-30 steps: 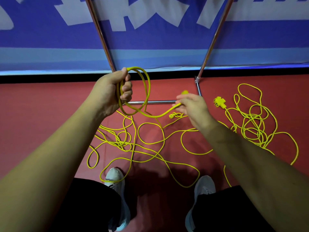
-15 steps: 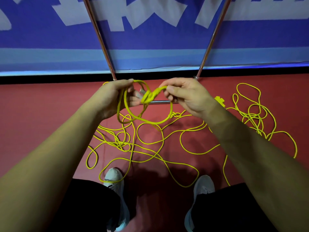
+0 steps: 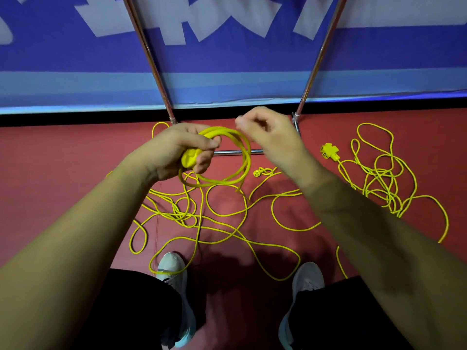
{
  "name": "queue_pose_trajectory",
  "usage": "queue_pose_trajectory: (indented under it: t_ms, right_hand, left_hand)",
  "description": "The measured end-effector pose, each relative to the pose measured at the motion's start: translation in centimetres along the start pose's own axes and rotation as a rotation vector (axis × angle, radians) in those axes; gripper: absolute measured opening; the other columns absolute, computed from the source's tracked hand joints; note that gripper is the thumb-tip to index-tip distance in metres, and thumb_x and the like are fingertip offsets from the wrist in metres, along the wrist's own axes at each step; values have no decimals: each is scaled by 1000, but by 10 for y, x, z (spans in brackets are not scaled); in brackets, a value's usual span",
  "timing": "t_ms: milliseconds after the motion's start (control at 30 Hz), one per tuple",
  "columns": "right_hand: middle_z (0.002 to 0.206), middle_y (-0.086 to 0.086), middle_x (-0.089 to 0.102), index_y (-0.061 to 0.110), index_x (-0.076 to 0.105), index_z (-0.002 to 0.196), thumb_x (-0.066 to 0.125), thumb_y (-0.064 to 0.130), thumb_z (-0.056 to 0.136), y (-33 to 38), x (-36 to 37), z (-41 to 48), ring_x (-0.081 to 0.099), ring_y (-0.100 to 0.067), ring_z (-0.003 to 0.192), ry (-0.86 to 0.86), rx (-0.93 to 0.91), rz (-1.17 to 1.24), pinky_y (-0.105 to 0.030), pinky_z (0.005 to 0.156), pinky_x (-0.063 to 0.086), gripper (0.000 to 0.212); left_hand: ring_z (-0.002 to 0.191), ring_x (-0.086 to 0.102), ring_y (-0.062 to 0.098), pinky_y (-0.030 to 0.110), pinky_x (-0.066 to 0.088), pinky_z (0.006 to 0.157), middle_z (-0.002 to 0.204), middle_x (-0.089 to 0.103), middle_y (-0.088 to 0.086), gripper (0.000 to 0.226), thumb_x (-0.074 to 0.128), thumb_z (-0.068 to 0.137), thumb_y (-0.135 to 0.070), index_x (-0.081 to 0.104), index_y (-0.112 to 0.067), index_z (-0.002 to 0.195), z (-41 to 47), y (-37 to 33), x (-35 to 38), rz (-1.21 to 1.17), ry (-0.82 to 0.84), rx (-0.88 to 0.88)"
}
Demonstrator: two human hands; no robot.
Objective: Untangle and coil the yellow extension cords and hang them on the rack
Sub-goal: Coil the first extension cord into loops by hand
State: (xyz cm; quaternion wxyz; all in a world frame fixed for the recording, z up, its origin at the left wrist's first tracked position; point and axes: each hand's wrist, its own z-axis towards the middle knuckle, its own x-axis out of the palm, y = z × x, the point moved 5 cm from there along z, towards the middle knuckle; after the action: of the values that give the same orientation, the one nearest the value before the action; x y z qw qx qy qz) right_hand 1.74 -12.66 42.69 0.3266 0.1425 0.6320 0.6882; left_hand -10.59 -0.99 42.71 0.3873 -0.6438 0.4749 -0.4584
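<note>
Coiling step: left hand [image 3: 182, 152] grips a small coil [image 3: 246, 159] above the floor's [image 3: 63, 173] wall edge, right hand [image 3: 274, 141] curled beside it, hold unclear through blur; next, draw slack from the tangle [image 3: 187, 214] below

- the plug [image 3: 189, 159] the right hand [image 3: 270, 137] was holding out to the side a sec ago is now tucked in the left hand [image 3: 171, 150]
- the coil [image 3: 243, 168] gained another loop
- right hand has pulled back just beside the coil, curled and blurry
</note>
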Motion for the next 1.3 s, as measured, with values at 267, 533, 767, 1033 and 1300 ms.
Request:
queue_pose_trajectory:
  t_ms: [267, 533, 767, 1033, 1300]
  right_hand:
    - [110, -15, 72, 9, 63, 117, 30, 41, 103, -65, 8, -15, 66, -26, 110, 258, 535, 571, -37, 94, 45, 48]
    - [81, -9, 67, -1, 65, 98, 54, 12, 85, -83, 15, -26, 62, -20, 80, 340, 475, 299, -22, 75, 48, 22]
    - [62, 7, 52, 15, 60, 87, 62, -3, 88, -113, 7, -34, 46, -13, 62, 344, 507, -185, -25, 58, 35, 18]
    - [72, -6, 58, 14, 58, 83, 59, 4, 92, -132, 4, -41, 53, -23, 70, 275, 611, -266, -27, 55, 37, 13]
    - [57, -1, 54, 14, 59, 87, 39, 32, 104, -116, 26, -52, 62, -22, 52, 351, 637, -212, -23, 45, 32, 32]
  left_hand:
    - [37, 46, 11, 24, 31, 45, 53, 50, -2, 19, 75, 74, -21, 61, -11, 83, -10, -9, -13, -337, 219, 38]
    - [42, 44, 7, 20, 33, 47, 54, 45, -7, 24, 73, 78, -18, 53, -11, 90, -3, -10, -27, -505, 82, 126]
    - [82, 72, 20, 25, 58, 71, 75, 65, -2, 15, 63, 84, -21, 53, -15, 92, -1, -9, -30, -541, -207, 235]
    - [59, 63, 10, 20, 50, 56, 68, 65, -4, 14, 48, 103, -24, 51, -19, 91, -1, -11, -38, -563, -457, 327]
    - [57, 48, 15, 27, 45, 60, 65, 46, -3, 17, 48, 104, -20, 44, -16, 87, -2, -17, -57, -381, -572, 478]
